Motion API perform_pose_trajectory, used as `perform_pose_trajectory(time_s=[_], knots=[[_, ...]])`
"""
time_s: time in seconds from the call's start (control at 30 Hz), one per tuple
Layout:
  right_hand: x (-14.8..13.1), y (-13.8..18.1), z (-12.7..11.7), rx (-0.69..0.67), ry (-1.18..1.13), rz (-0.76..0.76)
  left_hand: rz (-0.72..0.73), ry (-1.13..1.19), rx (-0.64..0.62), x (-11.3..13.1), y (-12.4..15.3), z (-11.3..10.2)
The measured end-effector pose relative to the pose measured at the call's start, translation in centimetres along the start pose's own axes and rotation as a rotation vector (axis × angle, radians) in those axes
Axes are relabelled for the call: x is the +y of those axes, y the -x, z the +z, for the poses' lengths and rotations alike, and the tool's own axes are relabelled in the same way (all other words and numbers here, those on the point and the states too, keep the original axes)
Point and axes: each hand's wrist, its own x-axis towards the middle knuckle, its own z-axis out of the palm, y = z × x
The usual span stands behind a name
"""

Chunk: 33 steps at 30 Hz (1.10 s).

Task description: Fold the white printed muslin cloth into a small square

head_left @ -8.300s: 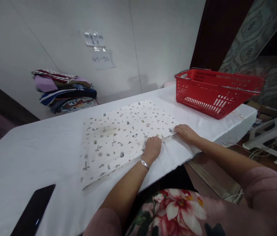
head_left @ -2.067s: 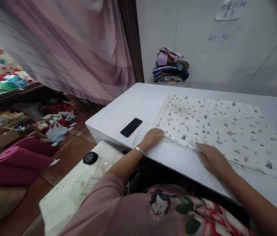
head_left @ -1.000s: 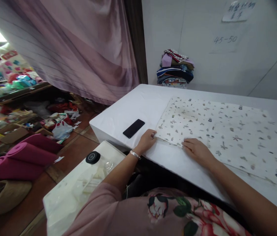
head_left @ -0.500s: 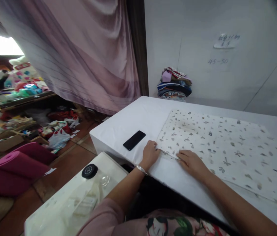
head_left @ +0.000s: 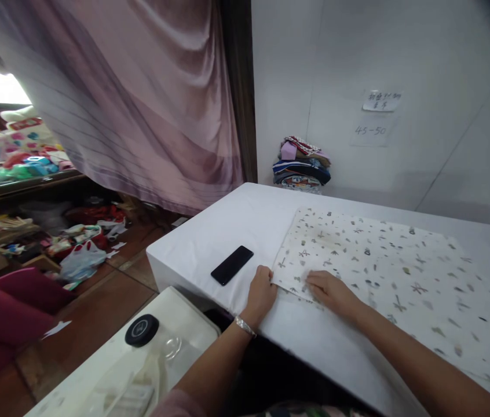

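Note:
A white cloth printed with small grey-brown motifs (head_left: 384, 272) lies spread flat over the white table. My left hand (head_left: 263, 289), with a silver bracelet at the wrist, is closed on the cloth's near left corner, pinching it between thumb and fingers. My right hand (head_left: 332, 292) rests on top of the cloth near its front edge, a short way right of the left hand. Its fingers are stretched toward the left and slightly blurred. A black phone (head_left: 231, 265) lies on the table, left of my left hand.
The white table (head_left: 236, 211) meets a wall where a pile of folded fabrics (head_left: 301, 165) stands. Left of me, a cream side surface (head_left: 175, 304) carries a round black object (head_left: 141, 330). Pink rolls (head_left: 10, 307) and cluttered goods lie on the floor beyond, below a hanging curtain (head_left: 162, 104).
The view has tilted slightly up and turned right. My right hand has shifted from the cloth's front edge onto its surface. My left hand stays at the corner.

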Motion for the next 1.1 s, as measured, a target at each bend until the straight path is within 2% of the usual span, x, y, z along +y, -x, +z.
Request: perform_pose_trajectory(time_s=[0.13, 0.23, 0.4, 0.67, 0.83, 0.97, 1.1], knots=[[0.5, -3.7, 1.8, 0.026, 0.050, -0.015, 0.010, -0.019, 0.010, 0.4, 0.3, -0.2], [1.2, -6.5, 2.7, -0.038, 0.120, -0.031, 0.028, -0.013, 0.019, 0.4, 0.5, -0.3], [2.7, -9.8, 2.8, -0.154, 0.294, 0.143, 0.020, 0.051, 0.018, 0.0, 0.3, -0.2], [3.4, -11.3, 3.9, -0.224, 0.300, 0.197, 0.003, 0.105, -0.009, -0.6, 0.1, 0.3], [4.1, -11.9, 3.3, -0.178, 0.315, 0.172, -0.010, 0.130, -0.040, -0.7, 0.0, 0.2], [5.2, -12.6, 2.7, -0.212, 0.316, 0.250, 0.068, 0.163, -0.093, -0.9, -0.1, 0.2], [6.1, -13.6, 2.2, -0.188, 0.328, 0.252, 0.058, 0.164, -0.092, -1.0, -0.1, 0.3]])
